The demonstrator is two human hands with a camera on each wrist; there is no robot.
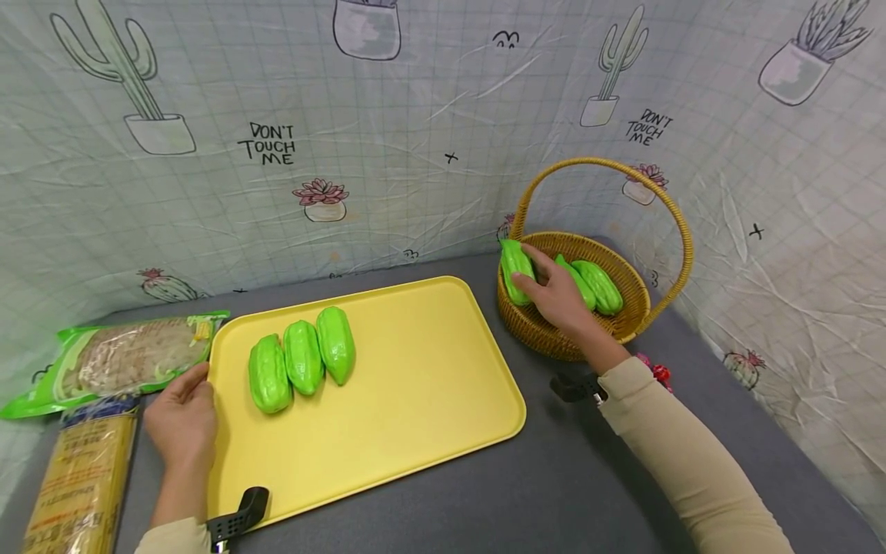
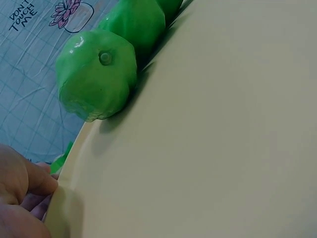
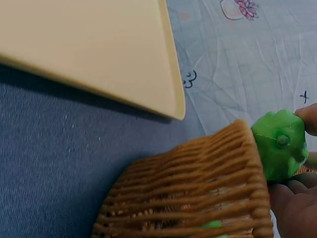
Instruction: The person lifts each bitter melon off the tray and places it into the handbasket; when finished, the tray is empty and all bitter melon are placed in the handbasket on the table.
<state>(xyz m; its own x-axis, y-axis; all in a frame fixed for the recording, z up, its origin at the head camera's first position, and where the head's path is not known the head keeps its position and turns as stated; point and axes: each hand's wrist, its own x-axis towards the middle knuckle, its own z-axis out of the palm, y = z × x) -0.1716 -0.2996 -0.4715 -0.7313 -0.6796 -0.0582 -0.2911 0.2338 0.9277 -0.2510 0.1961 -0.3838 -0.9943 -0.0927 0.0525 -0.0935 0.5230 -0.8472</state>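
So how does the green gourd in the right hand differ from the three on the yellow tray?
The held gourd rests at the wicker basket rim, gripped by the right hand; the tray gourds lie untouched, side by side on the yellow tray. The left hand only touches the tray's edge. All share the same glossy green, ridged look.

Staged tabletop setup, not a real kitchen. Grey table (image 1: 567,477) boxed in by a creased cactus-print backdrop sheet (image 1: 415,154); props are a yellow tray (image 1: 415,385), wicker basket (image 1: 554,338) and packaged noodles (image 1: 76,485).
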